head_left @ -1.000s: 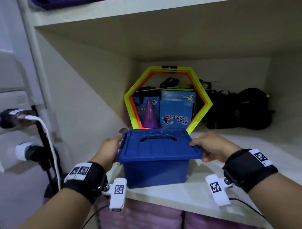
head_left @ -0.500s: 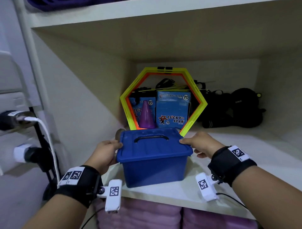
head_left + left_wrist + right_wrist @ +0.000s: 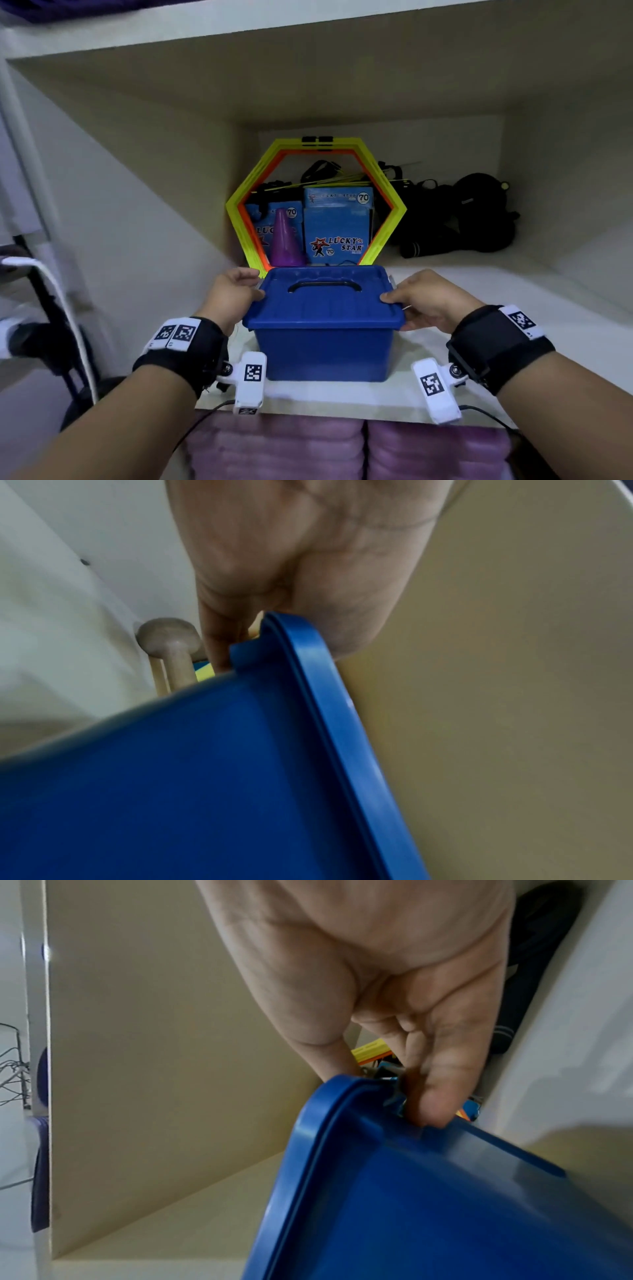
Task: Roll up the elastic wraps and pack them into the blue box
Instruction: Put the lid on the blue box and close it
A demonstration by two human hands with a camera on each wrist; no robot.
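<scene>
The blue box (image 3: 322, 346) stands near the front edge of a white shelf (image 3: 342, 397), its lid on and a black handle lying flat on top. My left hand (image 3: 236, 291) grips the lid's left rim, thumb on top and fingers under the edge (image 3: 219, 647). My right hand (image 3: 424, 298) grips the right rim the same way, its fingers (image 3: 428, 1096) curled below the lid of the blue box (image 3: 428, 1204). The box's blue side (image 3: 171, 777) fills the left wrist view. No elastic wraps are visible; the closed lid hides the inside.
Behind the box stand yellow and orange hexagon rings (image 3: 317, 205), blue cartons (image 3: 337, 229) and a purple cone (image 3: 286, 240). Black bags (image 3: 455, 219) lie at the back right. A wooden knob (image 3: 169, 639) sits left of the box. Pink towels (image 3: 342, 448) fill the shelf below.
The box has slid further back on the shelf, toward the hexagon rings, with both hands still on its lid rim. The view has shifted left so the box is centred.
</scene>
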